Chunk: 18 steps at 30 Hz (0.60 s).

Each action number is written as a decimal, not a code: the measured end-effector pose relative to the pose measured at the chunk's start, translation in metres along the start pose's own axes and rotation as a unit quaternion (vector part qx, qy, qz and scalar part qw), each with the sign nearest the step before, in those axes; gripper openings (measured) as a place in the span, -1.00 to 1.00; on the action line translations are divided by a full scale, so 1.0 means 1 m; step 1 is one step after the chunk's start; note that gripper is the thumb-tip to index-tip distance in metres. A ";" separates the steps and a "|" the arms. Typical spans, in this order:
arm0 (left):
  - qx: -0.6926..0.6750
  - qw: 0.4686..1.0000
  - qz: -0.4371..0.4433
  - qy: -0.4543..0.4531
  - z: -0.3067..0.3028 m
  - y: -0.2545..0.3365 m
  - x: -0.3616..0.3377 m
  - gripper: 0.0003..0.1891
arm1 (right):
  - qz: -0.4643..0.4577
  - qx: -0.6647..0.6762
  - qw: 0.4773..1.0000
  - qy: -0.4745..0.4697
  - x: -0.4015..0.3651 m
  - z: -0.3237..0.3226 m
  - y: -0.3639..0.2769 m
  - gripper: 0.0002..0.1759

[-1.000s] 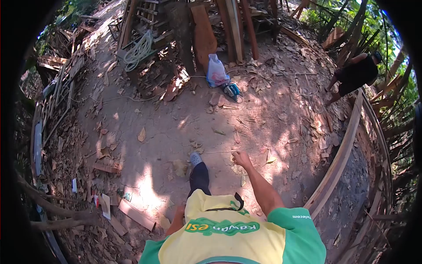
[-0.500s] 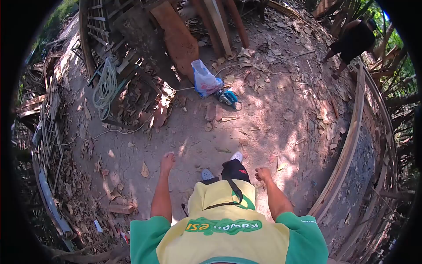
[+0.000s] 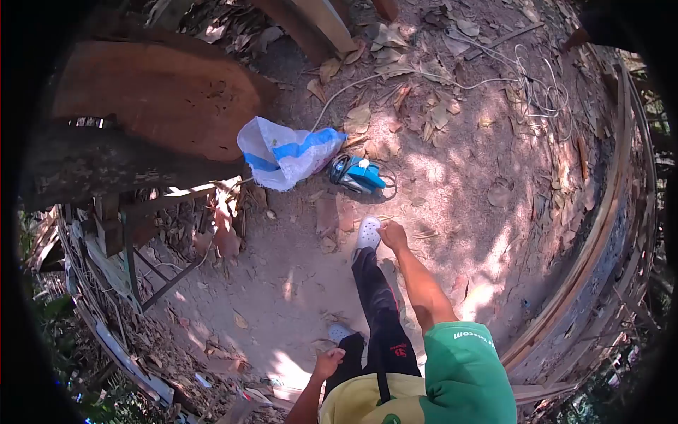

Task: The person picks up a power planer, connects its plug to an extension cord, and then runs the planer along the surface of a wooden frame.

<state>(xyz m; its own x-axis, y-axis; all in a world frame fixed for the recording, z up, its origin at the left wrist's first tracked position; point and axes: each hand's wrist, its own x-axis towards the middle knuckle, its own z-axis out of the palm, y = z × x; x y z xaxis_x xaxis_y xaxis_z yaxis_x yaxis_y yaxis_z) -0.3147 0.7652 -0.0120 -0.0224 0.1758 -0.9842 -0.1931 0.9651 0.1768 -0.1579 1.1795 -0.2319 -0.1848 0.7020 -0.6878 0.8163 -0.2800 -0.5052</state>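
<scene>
My right hand (image 3: 393,234) swings forward with its fingers curled in, and nothing shows in it. In this view it overlaps the toe of a light perforated clog (image 3: 369,232) on my foot. My left hand (image 3: 330,362) hangs low beside my dark trousers, fingers curled and holding nothing visible. Ahead of me on the dirt lies a blue power tool (image 3: 361,175) with a loop of dark cord. It sits right against a white and blue woven sack (image 3: 286,152). The tool is the object nearest to my right hand.
A broad reddish wood slab (image 3: 155,95) and a dark log (image 3: 127,164) fill the upper left. Pale cable (image 3: 540,95) lies in loose coils at upper right. Long boards (image 3: 586,240) curve along the right side. Dry leaves (image 3: 438,113) litter the ground.
I have stepped forward, so the sack and power tool are nearer. My right arm has swung forward and my left arm back. The coiled hose at left and the other person are no longer clearly visible.
</scene>
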 end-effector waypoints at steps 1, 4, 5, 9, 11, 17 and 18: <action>0.003 1.000 -0.022 0.001 0.017 0.006 0.000 -0.55 | 0.008 -0.037 0.999 -0.002 0.037 0.012 -0.005 -0.58; -0.080 0.990 -0.120 0.000 0.041 0.081 0.004 -0.56 | 0.020 -0.068 0.996 0.049 0.128 0.029 -0.025 -0.43; -0.123 0.987 -0.102 0.008 0.040 0.094 0.015 -0.57 | 0.003 -0.075 0.994 0.078 0.153 0.032 -0.032 -0.40; -0.183 0.976 -0.085 0.083 0.025 0.157 0.044 -0.60 | -0.080 -0.112 0.988 0.074 0.230 0.054 -0.022 -0.41; -0.157 0.974 -0.097 0.131 0.013 0.175 0.052 -0.60 | -0.063 -0.127 0.990 0.018 0.250 0.064 -0.016 -0.51; -0.067 0.986 -0.079 0.128 -0.011 0.183 0.050 -0.57 | -0.102 -0.109 0.989 -0.019 0.205 0.054 -0.038 -0.61; -0.042 0.989 -0.079 0.117 -0.013 0.181 0.047 -0.57 | -0.086 -0.119 0.989 -0.027 0.185 0.046 -0.046 -0.59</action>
<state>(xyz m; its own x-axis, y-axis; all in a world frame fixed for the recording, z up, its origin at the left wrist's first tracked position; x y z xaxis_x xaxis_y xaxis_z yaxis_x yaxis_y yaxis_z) -0.3636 0.9460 -0.0259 -0.2088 -0.0358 -0.9773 -0.2931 0.9557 0.0276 -0.2549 1.2924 -0.3594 -0.3555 0.6882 -0.6325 0.8746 0.0061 -0.4849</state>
